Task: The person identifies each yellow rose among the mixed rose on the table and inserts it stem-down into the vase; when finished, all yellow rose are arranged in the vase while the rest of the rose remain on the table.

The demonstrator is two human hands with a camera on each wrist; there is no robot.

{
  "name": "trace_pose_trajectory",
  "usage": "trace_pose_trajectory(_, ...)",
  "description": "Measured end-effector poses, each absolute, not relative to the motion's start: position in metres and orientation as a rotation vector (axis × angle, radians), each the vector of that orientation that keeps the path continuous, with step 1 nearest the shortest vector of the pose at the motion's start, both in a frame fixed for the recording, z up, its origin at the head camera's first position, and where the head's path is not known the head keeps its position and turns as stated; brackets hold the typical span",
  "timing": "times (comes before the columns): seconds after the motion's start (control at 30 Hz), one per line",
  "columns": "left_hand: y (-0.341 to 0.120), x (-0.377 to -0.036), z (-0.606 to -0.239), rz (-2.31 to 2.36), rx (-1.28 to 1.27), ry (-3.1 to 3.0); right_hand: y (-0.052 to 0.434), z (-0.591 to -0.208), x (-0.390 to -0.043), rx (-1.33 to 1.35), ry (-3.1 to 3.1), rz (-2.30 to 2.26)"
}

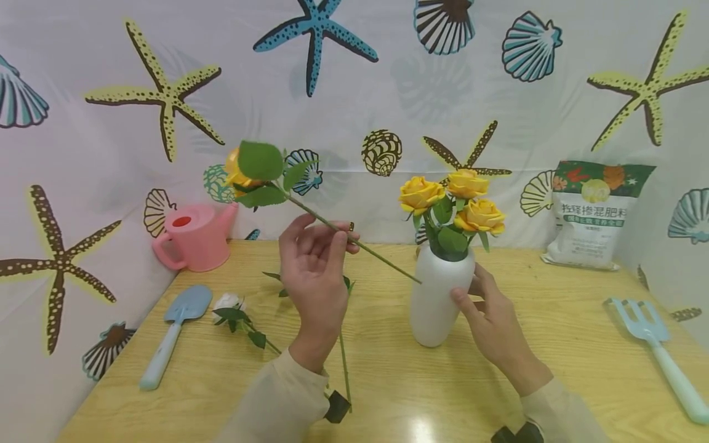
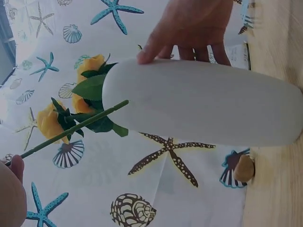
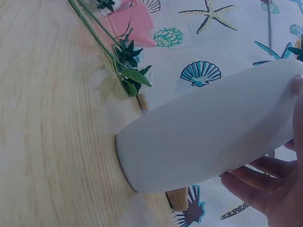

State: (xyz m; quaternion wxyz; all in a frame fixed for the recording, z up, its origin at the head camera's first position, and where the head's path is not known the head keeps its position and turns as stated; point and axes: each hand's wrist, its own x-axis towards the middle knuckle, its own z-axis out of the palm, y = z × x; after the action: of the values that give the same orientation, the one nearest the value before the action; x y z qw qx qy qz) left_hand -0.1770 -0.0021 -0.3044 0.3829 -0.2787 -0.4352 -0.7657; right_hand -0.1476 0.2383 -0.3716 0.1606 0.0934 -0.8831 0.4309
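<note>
My left hand (image 1: 316, 271) pinches the stem of a yellow rose (image 1: 235, 169) between thumb and fingers. The rose slants, its bloom and leaves up to the left. Its green stem (image 2: 75, 126) runs down to the right, the cut end overlapping the upper side of a white vase (image 1: 437, 301). Three yellow roses (image 1: 468, 183) stand in the vase's mouth. My right hand (image 1: 495, 320) holds the vase from the right, thumb on the front and fingers behind. On the wood table, the vase's base (image 3: 128, 161) shows in the right wrist view.
White roses (image 1: 227, 303) with long stems lie left of centre, partly behind my left arm. A blue trowel (image 1: 177, 326) and pink watering can (image 1: 202, 240) are at left. To the right are a fertilizer bag (image 1: 595, 221) and a light-blue hand fork (image 1: 656, 344). A patterned cloth hangs behind.
</note>
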Motion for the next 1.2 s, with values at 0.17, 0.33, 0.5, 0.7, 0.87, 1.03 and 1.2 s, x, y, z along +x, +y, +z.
trace_pose_trajectory(0.17, 0.006, -0.173, -0.293, -1.970, -0.714, -1.056, 0.238, -0.371, -0.148, 0.266, -2.520, 1.231)
trace_pose_trajectory(0.33, 0.009, -0.170, -0.287, -1.972, -0.682, -1.031, 0.237, -0.372, -0.148, 0.271, -2.514, 1.224)
trace_pose_trajectory(0.5, 0.015, -0.173, -0.285, -1.982, -0.699, -1.001, 0.237, -0.372, -0.148, 0.274, -2.509, 1.223)
trace_pose_trajectory(0.7, 0.026, -0.178, -0.291, -1.985, -0.774, -1.068, 0.238, -0.373, -0.148, 0.275, -2.503, 1.230)
trace_pose_trajectory(0.87, 0.036, -0.181, -0.296, -1.951, -0.871, -1.194, 0.239, -0.374, -0.149, 0.277, -2.501, 1.215)
trace_pose_trajectory(1.03, 0.041, -0.183, -0.295, -1.902, -0.888, -1.299, 0.240, -0.374, -0.149, 0.273, -2.502, 1.214)
trace_pose_trajectory(1.2, 0.042, -0.183, -0.287, -1.785, -0.894, -1.295, 0.240, -0.374, -0.149, 0.271, -2.503, 1.221)
